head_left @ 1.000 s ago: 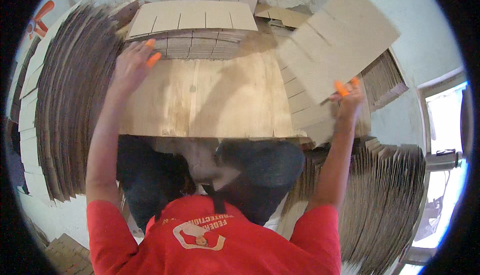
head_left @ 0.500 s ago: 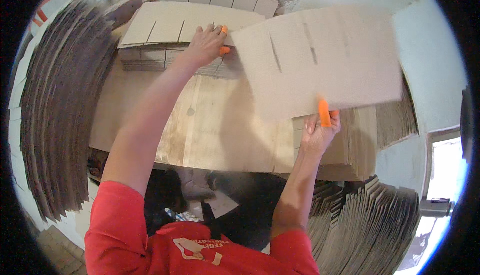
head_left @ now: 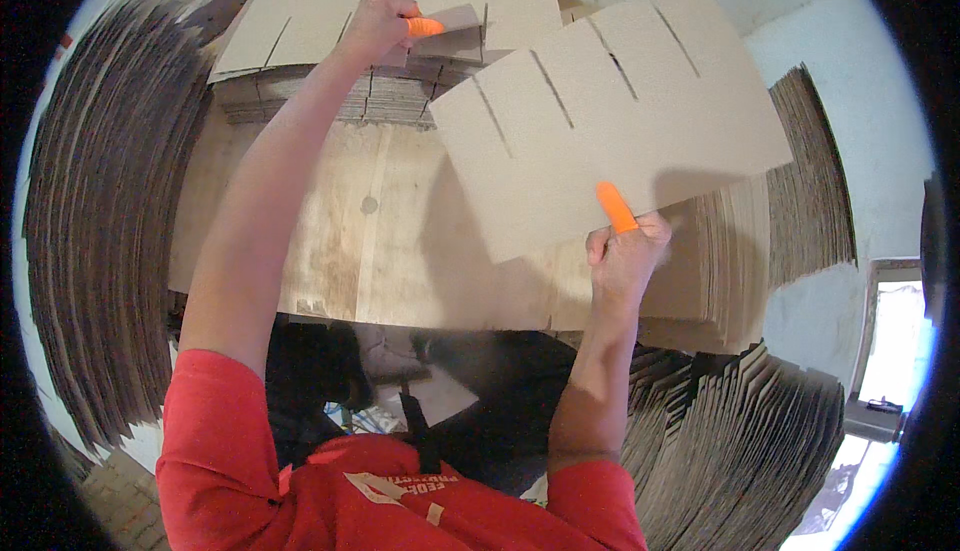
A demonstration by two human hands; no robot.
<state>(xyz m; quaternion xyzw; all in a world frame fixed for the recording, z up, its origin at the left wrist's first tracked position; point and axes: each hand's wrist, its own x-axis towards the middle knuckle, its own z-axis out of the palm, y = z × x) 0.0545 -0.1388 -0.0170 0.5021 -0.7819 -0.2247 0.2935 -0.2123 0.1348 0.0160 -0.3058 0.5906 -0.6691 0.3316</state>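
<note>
My right hand [head_left: 630, 251] grips a slotted cardboard sheet [head_left: 620, 121] by its near edge, with an orange finger sleeve [head_left: 616, 208] pressed on the upper face. The sheet is tilted above the table, its parallel slits toward the far side. At the far stack [head_left: 330, 91] of similar sheets, my left hand [head_left: 378, 31] is closed on the near edge of the top cardboard sheet [head_left: 300, 11]. A flap [head_left: 455, 33] between two slits bends up beside its orange finger sleeve [head_left: 425, 27]. Some of the left fingers are hidden.
A wooden tabletop [head_left: 330, 201] lies below my arms. Tall packed cardboard sheets [head_left: 100, 211] stand at the left. At the right are a cardboard stack [head_left: 715, 271] and another behind it [head_left: 815, 181]. More sheets [head_left: 740, 441] stand below the table's right end.
The slotted sheet in my right hand has turned and shifted a little left. My left hand has moved left and closed on the far stack's top sheet, bending up a flap.
</note>
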